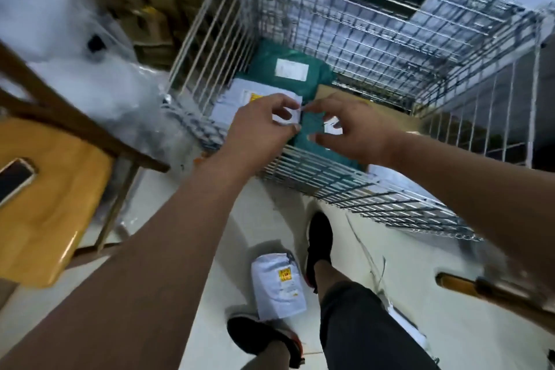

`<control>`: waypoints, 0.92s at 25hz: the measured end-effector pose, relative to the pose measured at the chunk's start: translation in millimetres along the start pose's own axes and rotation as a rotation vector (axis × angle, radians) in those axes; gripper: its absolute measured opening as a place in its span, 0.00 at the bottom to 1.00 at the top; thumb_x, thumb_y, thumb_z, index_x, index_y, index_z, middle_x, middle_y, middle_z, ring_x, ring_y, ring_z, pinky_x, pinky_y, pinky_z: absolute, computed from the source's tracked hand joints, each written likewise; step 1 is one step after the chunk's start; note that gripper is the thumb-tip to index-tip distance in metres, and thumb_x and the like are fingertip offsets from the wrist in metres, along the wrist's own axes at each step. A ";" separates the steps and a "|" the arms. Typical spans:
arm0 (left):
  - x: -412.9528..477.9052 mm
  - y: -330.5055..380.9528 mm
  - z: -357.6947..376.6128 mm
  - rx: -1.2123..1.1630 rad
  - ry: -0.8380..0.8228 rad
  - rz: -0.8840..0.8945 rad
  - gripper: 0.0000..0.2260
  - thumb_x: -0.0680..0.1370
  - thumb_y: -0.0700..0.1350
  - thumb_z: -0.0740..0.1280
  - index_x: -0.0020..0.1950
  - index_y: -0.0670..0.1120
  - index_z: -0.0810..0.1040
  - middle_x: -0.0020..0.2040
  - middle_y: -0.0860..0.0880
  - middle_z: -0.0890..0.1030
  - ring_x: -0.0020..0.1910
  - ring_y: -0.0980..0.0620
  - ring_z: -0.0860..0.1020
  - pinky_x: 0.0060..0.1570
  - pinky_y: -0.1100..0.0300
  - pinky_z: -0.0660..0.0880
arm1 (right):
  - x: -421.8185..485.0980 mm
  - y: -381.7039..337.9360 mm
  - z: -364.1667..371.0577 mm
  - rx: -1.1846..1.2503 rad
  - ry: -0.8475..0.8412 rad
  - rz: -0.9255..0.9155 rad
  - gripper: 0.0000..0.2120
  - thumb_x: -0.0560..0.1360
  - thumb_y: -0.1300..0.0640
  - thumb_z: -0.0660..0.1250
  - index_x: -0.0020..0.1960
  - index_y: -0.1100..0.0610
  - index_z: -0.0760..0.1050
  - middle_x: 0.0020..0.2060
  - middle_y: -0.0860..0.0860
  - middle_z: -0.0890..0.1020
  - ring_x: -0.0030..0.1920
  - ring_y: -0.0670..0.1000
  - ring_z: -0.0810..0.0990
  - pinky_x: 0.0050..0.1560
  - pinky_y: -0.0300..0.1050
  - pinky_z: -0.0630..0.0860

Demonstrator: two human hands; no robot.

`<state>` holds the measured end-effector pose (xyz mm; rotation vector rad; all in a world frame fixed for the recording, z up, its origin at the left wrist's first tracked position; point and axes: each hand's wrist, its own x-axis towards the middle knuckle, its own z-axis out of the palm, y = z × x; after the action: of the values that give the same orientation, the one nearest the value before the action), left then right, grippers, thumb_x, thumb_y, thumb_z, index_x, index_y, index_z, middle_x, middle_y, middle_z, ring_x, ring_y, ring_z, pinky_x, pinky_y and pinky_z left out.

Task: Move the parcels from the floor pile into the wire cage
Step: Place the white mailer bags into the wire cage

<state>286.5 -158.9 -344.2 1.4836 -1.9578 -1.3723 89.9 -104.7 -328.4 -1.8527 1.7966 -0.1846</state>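
- Nearest: left forearm [144, 273] and right forearm [480, 189], bare, stretched forward.
- Below, between two black shoes [319, 240] on pale floor: white parcel [277, 285], lying flat, yellow sticker, print too blurred to read.
- At left, wooden chair [45, 204] with a phone [15, 179] on the seat; narrow strip of bare floor between chair leg and cage.
- Above the near rim of the wire cage [330, 183]: left hand [261, 126] pinching a small white slip [292, 116]; right hand [354, 132] with fingers spread apart, forefinger tip at the same slip.
- Under the hands, inside: teal parcel [309, 141].
- Further in: white mailer [237, 99] by the left wall, far teal parcel [270, 66] with unreadable white label, cardboard box [375, 117] at right; top open.
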 end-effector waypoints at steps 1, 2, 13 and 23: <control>-12.8 -11.3 -8.6 -0.017 0.019 0.007 0.13 0.76 0.47 0.76 0.59 0.56 0.82 0.49 0.56 0.82 0.44 0.58 0.83 0.47 0.60 0.80 | -1.1 -15.5 6.5 0.004 0.000 -0.045 0.23 0.77 0.52 0.73 0.71 0.52 0.75 0.61 0.53 0.80 0.56 0.50 0.79 0.58 0.41 0.73; -27.2 -27.9 -16.6 -0.023 0.040 0.006 0.14 0.75 0.46 0.76 0.60 0.55 0.82 0.49 0.56 0.82 0.43 0.58 0.82 0.46 0.60 0.80 | -1.9 -32.7 18.3 0.010 -0.003 -0.108 0.22 0.77 0.53 0.72 0.69 0.53 0.76 0.58 0.53 0.80 0.53 0.49 0.79 0.56 0.39 0.72; -190.4 -322.9 72.7 0.147 -0.048 -0.601 0.46 0.69 0.57 0.80 0.81 0.60 0.59 0.73 0.42 0.66 0.69 0.38 0.73 0.70 0.44 0.72 | -16.1 -57.0 328.2 -0.204 -0.571 -0.179 0.39 0.73 0.52 0.74 0.80 0.51 0.61 0.65 0.59 0.71 0.61 0.61 0.76 0.59 0.58 0.77; -214.8 -523.4 335.7 0.102 -0.306 -0.961 0.65 0.67 0.61 0.81 0.81 0.60 0.30 0.80 0.39 0.52 0.76 0.34 0.64 0.73 0.42 0.66 | -71.4 112.7 613.9 -0.501 -0.722 0.028 0.61 0.67 0.43 0.79 0.82 0.44 0.37 0.79 0.59 0.50 0.71 0.66 0.63 0.63 0.60 0.75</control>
<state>421.9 195.3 -881.8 2.5713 -1.4830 -1.9550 265.8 143.5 -878.0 -1.8569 1.4088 0.9066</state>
